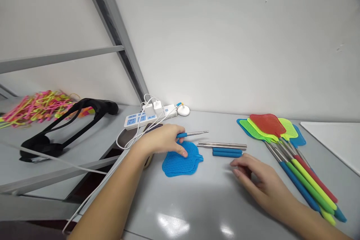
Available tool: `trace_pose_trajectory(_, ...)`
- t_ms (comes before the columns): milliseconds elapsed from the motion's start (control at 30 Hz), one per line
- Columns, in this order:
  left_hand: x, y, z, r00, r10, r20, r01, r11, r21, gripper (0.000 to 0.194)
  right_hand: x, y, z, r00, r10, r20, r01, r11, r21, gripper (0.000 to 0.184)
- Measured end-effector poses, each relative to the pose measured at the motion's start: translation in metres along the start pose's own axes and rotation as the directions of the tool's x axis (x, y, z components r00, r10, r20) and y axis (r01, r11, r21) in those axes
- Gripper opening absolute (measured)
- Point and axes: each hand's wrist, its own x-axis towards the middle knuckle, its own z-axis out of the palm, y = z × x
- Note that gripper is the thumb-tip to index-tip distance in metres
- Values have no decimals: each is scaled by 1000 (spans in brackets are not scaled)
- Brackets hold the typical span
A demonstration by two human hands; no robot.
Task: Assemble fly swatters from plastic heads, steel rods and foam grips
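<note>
My left hand is over a small stack of blue fly swatter heads, its thumb lying on the mesh. A thin metal rod with a blue grip sticks out to the right from between its curled fingers; the grip's rear is hidden. Right of the heads lie several metal rods, with blue grips at the near side. My right hand hovers close to those grips, fingers loosely bent, thumb and forefinger slightly apart, nothing visible between them.
Swatters with red, green, yellow and blue heads are piled at the right, beside a white panel. A white power strip with cables stands by the wall. Leftward lie a black strap-like frame and a colourful heap.
</note>
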Motion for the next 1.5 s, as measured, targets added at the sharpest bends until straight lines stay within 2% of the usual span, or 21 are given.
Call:
trace_pose_trajectory(100,-1,0,1,1000,3,27,-4,1000,21,39,-1,0,3,996,-21,84,21,1000,-4,12)
trace_pose_trajectory(267,8,0,11,999,31,13,-32,998,51,41,1,0,2,995,22,102,-19,1000,-25,17)
trace_pose_trajectory(400,17,-6,16,999,24,41,-27,998,65,43,0,-2,1,991,36,129,-35,999,-8,19)
trace_pose_trajectory(567,21,-9,16,999,21,38,-23,999,39,44,-3,-2,1,989,20,145,-21,1000,5,17)
trace_pose_trajectory(667,15,-8,9,999,20,29,-20,1000,13,39,-3,-3,0,990,9,144,-12,1000,15,16)
trace_pose_trajectory(767,0,-8,-6,999,29,30,-26,997,-73,37,-2,-4,1,992,-7,126,5,1000,15,17)
trace_pose_trajectory(833,-10,-5,-16,996,80,34,-72,979,-189,36,-3,-4,1,991,-26,130,23,999,23,17)
trace_pose_trajectory(933,-18,6,-19,981,192,-28,-185,881,-435,31,-6,-4,2,987,-30,158,12,994,112,14)
trace_pose_trajectory(1000,-15,20,-7,977,194,-85,-203,744,-636,27,-7,-5,4,987,-24,157,-19,963,267,29)
trace_pose_trajectory(1067,-8,39,16,976,200,-85,-185,560,-807,25,-8,-7,6,993,9,120,-60,900,433,42)
trace_pose_trajectory(1133,-1,58,46,970,202,-132,-204,392,-897,25,-6,-10,7,990,132,54,-140,829,541,38)
trace_pose_trajectory(1200,3,75,78,974,173,-147,-194,306,-932,25,-4,-10,5,950,314,-5,-244,750,615,29)
trace_pose_trajectory(1267,3,86,106,981,153,-119,-157,270,-950,27,-2,-8,-2,887,459,-55,-298,657,693,28)
trace_pose_trajectory(1333,1,91,125,983,154,-96,-136,273,-952,32,0,-2,-11,838,537,-101,-297,603,740,26)
trace_pose_trajectory(1400,-1,91,134,981,169,-98,-144,285,-947,38,2,4,-22,797,582,-162,-281,595,753,24)
trace_pose_trajectory(1500,0,87,134,981,144,-129,-167,304,-938,44,7,9,-43,750,605,-269,-228,618,752,22)
